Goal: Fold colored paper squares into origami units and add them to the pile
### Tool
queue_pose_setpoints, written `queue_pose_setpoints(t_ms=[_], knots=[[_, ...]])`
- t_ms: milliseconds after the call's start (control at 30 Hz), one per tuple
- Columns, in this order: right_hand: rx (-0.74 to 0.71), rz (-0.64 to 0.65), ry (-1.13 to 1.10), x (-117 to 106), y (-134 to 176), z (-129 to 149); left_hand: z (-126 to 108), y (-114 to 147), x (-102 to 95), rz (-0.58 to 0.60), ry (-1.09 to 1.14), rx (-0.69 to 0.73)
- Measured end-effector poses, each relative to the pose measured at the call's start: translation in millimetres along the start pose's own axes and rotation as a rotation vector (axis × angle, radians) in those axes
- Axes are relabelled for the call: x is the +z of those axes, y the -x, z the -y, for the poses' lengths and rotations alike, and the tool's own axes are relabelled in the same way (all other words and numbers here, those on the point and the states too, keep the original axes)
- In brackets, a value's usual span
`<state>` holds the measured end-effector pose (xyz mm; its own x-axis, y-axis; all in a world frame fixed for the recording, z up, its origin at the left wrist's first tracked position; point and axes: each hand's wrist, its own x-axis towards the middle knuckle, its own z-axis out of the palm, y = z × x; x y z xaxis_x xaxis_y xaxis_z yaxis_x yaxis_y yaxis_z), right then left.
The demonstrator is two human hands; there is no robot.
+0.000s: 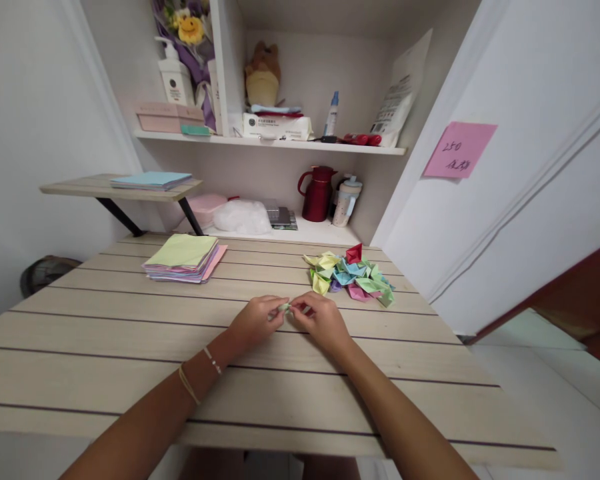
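Between my two hands is a small piece of folded light-green paper [284,307], mostly covered by fingers. My left hand [257,321] pinches its left side, thumb and fingers pressed together. On the other side my right hand [321,320] holds its right end in a pinch. Both hands rest low over the middle of the slatted wooden table [290,393]. Beyond my right hand lies a heap of folded paper boats [350,272] in green, yellow, blue, pink and red. A stack of coloured paper squares [183,257], yellow on top, sits to the far left.
A small raised shelf [80,187] at the left carries blue paper sheets [151,180]. Behind the table, a white cabinet holds a red jug [319,193], a light tumbler [347,201] and a white plastic bag [243,217]. A pink note [460,150] sticks to the right wall.
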<state>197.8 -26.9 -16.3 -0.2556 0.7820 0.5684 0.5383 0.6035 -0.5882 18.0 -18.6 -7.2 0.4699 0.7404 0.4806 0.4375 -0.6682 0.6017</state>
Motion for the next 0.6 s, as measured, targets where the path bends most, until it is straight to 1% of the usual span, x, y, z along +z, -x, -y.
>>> queue_pose_setpoints(t_ms=[167, 367, 467, 533, 600], knots=[[-0.01, -0.006, 0.122, -0.2, 1.3, 4.2, -2.8, 1.0, 0.4, 0.061, -0.04, 0.045], [0.002, -0.002, 0.132, 1.1, 0.9, 8.1, -4.5, 1.5, 1.9, 0.069, -0.067, 0.023], [0.016, -0.002, 0.146, 2.3, 0.7, 9.4, -2.9, 2.0, 2.8, 0.014, -0.074, -0.008], [0.031, -0.003, 0.15, 3.0, 0.7, 9.3, -1.3, 2.1, 3.8, -0.044, -0.041, -0.065], [0.044, 0.003, 0.15, 3.6, 0.7, 8.4, 0.0, 1.9, 5.0, -0.084, 0.039, -0.138]])
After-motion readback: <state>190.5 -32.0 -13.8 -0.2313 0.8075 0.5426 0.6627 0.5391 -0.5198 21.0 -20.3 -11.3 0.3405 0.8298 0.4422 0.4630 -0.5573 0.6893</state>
